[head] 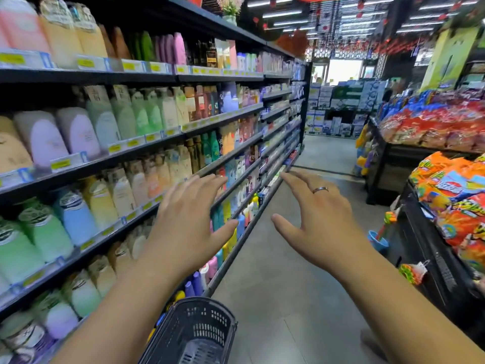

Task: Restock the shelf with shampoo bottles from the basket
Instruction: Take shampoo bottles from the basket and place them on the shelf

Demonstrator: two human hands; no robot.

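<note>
Left hand (pixel 189 222): fingers (pixel 207 179) straight and slightly spread, thumb held out to the side, palm down. It holds nothing and touches nothing; it hangs in the air in front of the shelf (pixel 105 164), level with the middle tiers.

Right hand (pixel 320 222): fingers extended and fanned apart, thumb splayed toward the left hand, palm down. It holds nothing. A ring (pixel 320 190) sits on one finger. The hand is over the aisle floor (pixel 288 271), apart from the left hand, with a clear gap between the two thumbs.

Both forearms reach forward from the lower edge of the view.

Basket (pixel 207 329): dark plastic with slotted mesh walls, low in the view between the forearms and just beside the shelf base. Only its rim, one wall and part of its bottom show. Whether it rests on the floor cannot be told.

Shampoo bottles (pixel 76 219): upright in close rows on every tier, in pastel green, blue, lilac, yellow and peach; labels blurred. Yellow price tags line the shelf edges.

Opposite side: bins of snack bags (pixel 446 122).
</note>
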